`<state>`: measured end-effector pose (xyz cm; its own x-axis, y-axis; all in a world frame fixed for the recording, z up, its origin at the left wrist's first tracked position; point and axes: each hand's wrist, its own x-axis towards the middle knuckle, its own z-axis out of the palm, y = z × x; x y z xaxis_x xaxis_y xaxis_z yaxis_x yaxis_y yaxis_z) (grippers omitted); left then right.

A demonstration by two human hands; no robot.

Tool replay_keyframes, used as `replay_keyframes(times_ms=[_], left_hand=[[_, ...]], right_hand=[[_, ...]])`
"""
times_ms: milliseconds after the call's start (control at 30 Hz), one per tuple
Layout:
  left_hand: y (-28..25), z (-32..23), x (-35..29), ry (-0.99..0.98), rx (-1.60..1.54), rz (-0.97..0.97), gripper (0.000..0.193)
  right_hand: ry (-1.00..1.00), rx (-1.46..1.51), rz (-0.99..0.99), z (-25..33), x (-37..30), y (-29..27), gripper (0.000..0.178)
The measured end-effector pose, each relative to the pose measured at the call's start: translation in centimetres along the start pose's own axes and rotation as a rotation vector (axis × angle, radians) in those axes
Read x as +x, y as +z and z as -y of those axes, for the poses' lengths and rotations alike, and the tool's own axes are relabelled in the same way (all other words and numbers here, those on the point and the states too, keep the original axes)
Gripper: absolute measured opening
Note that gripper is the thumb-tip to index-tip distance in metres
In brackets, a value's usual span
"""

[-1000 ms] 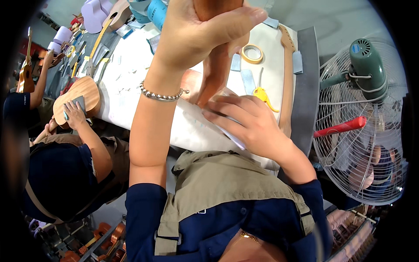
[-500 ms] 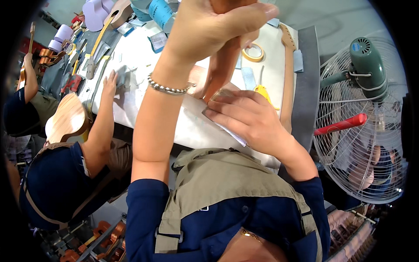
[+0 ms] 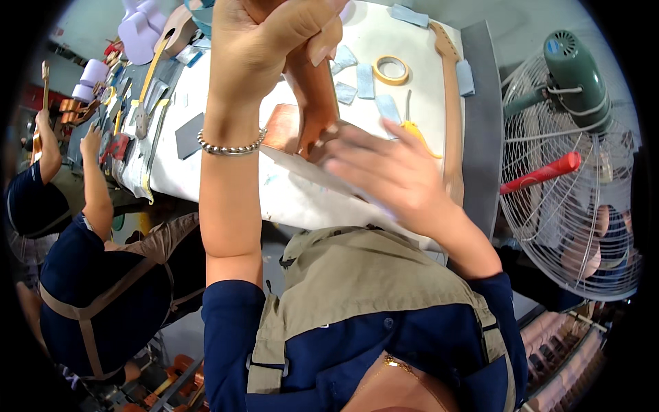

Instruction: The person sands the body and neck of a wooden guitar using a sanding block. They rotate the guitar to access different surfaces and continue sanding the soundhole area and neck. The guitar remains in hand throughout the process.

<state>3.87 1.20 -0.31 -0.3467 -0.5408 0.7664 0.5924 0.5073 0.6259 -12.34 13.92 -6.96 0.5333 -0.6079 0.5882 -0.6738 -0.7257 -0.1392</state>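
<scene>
My left hand (image 3: pixel 278 41) is raised at the top and closed around the neck of a reddish-brown wooden instrument (image 3: pixel 312 96). The neck widens into a curved heel at its lower end, beside a flat piece of orange-brown wood (image 3: pixel 282 127). My right hand (image 3: pixel 391 172) is next to the heel, its fingers stretched out and blurred by motion. Whether anything lies under its palm cannot be made out. Just beyond it is a yellow-handled tool (image 3: pixel 414 136) with a thin shaft, near several blue-grey abrasive pieces (image 3: pixel 365 81).
On the white-covered table (image 3: pixel 240 196) are a roll of yellowish tape (image 3: pixel 391 70) and, along the right side, a pale wooden neck (image 3: pixel 451 117). A dark grey edge strip (image 3: pixel 480 130) borders it. A large caged fan (image 3: pixel 570 172) stands right. Co-workers (image 3: pixel 110 295) work at left.
My left hand and the instrument have shifted left. My right hand has lifted its fingers somewhat and is in motion. The nearest co-worker's arm has drawn left, and the pale body there is out of sight.
</scene>
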Motion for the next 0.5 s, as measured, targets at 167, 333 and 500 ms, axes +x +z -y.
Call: replay_keyframes(times_ms=[167,333,500], left_hand=[[-2.9,-1.5,-2.3,-0.025,0.050,-0.141,0.010],[-6.0,-5.5,-5.8,-0.016,-0.214,-0.062,0.008],[-3.7,-8.2,-8.9,0.058,-0.211,-0.106,0.012]], right_hand=[[0.125,0.050,0.081,-0.8,-4.6,0.1,0.035],[0.492,-0.012,-0.024,-8.8,-9.7,5.4,0.031],[0.767,-0.312,-0.286,-20.5,-8.2,8.6,0.039]])
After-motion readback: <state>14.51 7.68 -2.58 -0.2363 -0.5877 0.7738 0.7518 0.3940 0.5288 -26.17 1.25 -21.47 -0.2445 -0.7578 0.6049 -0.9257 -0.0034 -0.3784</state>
